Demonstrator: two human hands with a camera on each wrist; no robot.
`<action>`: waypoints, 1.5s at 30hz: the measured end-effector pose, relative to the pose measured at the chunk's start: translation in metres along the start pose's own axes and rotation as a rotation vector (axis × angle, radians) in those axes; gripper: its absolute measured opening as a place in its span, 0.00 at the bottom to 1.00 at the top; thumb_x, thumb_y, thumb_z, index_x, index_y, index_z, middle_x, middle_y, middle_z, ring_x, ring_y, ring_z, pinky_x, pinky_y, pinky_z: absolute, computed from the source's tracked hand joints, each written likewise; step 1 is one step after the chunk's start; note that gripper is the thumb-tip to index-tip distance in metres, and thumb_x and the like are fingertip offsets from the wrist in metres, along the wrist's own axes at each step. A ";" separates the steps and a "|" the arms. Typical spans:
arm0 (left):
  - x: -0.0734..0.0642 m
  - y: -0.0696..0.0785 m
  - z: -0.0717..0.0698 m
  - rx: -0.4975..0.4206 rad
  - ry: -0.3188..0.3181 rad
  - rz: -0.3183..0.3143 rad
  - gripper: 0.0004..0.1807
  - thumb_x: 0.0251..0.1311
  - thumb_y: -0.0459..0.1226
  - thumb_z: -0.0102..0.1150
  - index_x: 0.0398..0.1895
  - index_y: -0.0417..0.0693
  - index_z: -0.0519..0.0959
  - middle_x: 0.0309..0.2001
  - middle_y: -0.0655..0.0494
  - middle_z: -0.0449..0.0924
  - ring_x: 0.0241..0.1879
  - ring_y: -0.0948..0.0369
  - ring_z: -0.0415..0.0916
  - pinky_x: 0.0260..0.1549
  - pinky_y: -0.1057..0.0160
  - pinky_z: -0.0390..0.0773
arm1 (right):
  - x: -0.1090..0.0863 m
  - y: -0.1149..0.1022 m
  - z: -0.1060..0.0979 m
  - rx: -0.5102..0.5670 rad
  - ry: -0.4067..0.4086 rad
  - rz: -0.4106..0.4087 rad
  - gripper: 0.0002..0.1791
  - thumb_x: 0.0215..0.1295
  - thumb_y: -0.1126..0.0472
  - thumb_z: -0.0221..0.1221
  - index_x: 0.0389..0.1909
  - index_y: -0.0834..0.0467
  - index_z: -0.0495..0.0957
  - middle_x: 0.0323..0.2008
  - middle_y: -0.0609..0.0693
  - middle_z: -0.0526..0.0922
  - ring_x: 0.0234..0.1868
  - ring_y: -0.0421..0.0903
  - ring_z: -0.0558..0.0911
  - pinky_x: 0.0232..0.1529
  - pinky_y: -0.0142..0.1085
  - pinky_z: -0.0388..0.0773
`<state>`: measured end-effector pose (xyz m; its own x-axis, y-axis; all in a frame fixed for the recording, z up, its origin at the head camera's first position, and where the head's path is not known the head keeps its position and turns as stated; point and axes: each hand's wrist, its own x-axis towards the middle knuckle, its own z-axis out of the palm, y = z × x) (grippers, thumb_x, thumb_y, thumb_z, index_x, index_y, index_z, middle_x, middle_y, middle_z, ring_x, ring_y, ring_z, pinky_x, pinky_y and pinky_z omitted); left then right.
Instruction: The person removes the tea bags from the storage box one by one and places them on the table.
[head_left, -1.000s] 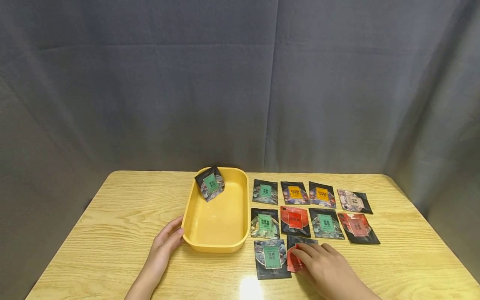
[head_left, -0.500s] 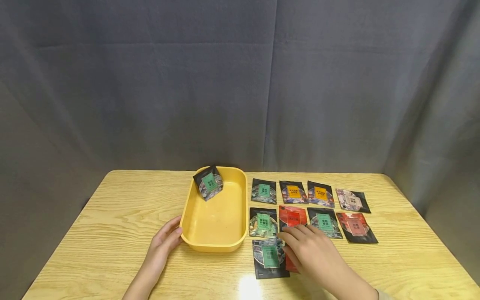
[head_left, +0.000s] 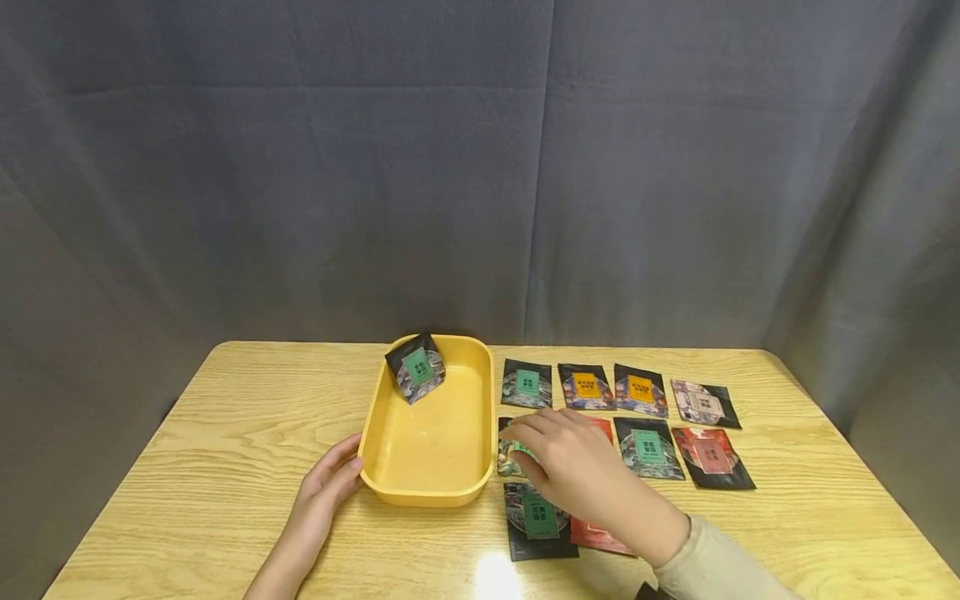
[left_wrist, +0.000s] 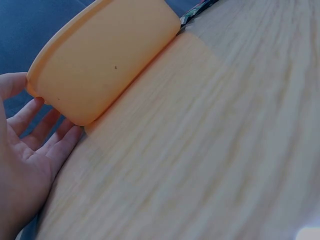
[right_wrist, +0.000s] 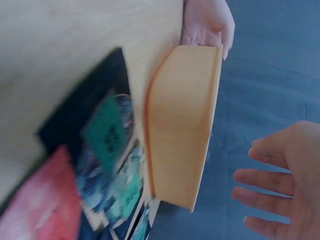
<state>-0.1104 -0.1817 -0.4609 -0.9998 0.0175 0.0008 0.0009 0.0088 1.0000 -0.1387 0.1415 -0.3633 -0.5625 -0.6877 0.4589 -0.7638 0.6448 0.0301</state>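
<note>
A yellow plastic tray [head_left: 431, 498] stands on the table. My left hand [head_left: 324, 483] rests against its near left corner, with thumb at the rim and extended fingers touching the outer wall in the left wrist view. Inside the tray, a black sachet with a green label [head_left: 418, 367] leans on the far left corner. Above the flat sachets right of the tray hovers my right hand [head_left: 566, 458]. Its fingers [right_wrist: 265, 182] are spread apart and hold nothing in the right wrist view. The hand partly covers a green-label sachet [head_left: 506, 454] and a red one [head_left: 602, 427].
Several sachets lie in rows: a yellow-label one [head_left: 587, 387], a pale one [head_left: 707, 403] and a pink-label one [head_left: 714, 457] among them. Nearest are a green-label sachet [head_left: 540, 521] and a red sachet [head_left: 600, 537]. A grey curtain [head_left: 420, 183] hangs behind the wooden table [head_left: 247, 417].
My right hand has left the near red-and-black sachet and moved up and left toward the tray, lifting off the sachets. The left hand has stayed at the tray.
</note>
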 end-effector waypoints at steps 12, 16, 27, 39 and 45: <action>0.001 0.000 0.001 -0.004 -0.017 -0.010 0.27 0.76 0.42 0.46 0.72 0.39 0.63 0.70 0.42 0.63 0.62 0.62 0.69 0.54 0.72 0.73 | 0.055 0.011 0.012 0.068 -0.021 -0.046 0.10 0.62 0.61 0.68 0.44 0.53 0.84 0.41 0.45 0.86 0.40 0.43 0.83 0.45 0.39 0.81; 0.001 0.000 0.000 0.002 -0.009 -0.017 0.27 0.76 0.43 0.47 0.72 0.40 0.63 0.70 0.42 0.63 0.61 0.63 0.70 0.54 0.72 0.73 | 0.075 0.016 0.014 0.056 -0.077 -0.068 0.12 0.62 0.60 0.68 0.46 0.52 0.84 0.43 0.44 0.85 0.43 0.43 0.83 0.50 0.39 0.79; 0.002 0.001 0.002 -0.004 0.005 -0.023 0.27 0.75 0.43 0.48 0.71 0.39 0.64 0.70 0.43 0.64 0.56 0.71 0.72 0.53 0.73 0.74 | 0.127 0.023 0.035 -0.010 -0.255 -0.164 0.14 0.64 0.58 0.66 0.51 0.53 0.82 0.47 0.46 0.84 0.47 0.44 0.81 0.51 0.38 0.78; -0.001 0.000 -0.001 0.021 0.000 -0.068 0.28 0.75 0.45 0.48 0.71 0.41 0.64 0.70 0.45 0.63 0.56 0.72 0.71 0.52 0.74 0.73 | 0.169 0.034 0.071 -0.266 -0.363 -0.127 0.23 0.63 0.54 0.68 0.58 0.52 0.78 0.53 0.47 0.79 0.54 0.46 0.77 0.55 0.39 0.75; -0.003 0.000 -0.002 0.013 0.005 -0.064 0.28 0.75 0.45 0.48 0.71 0.40 0.63 0.70 0.44 0.63 0.56 0.73 0.71 0.52 0.74 0.73 | 0.187 0.023 0.078 -0.409 -0.420 -0.124 0.30 0.65 0.52 0.66 0.66 0.50 0.71 0.60 0.46 0.75 0.60 0.44 0.73 0.59 0.38 0.72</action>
<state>-0.1075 -0.1837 -0.4605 -0.9980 0.0115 -0.0627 -0.0624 0.0228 0.9978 -0.2866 0.0018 -0.3464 -0.6178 -0.7852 0.0425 -0.6945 0.5703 0.4387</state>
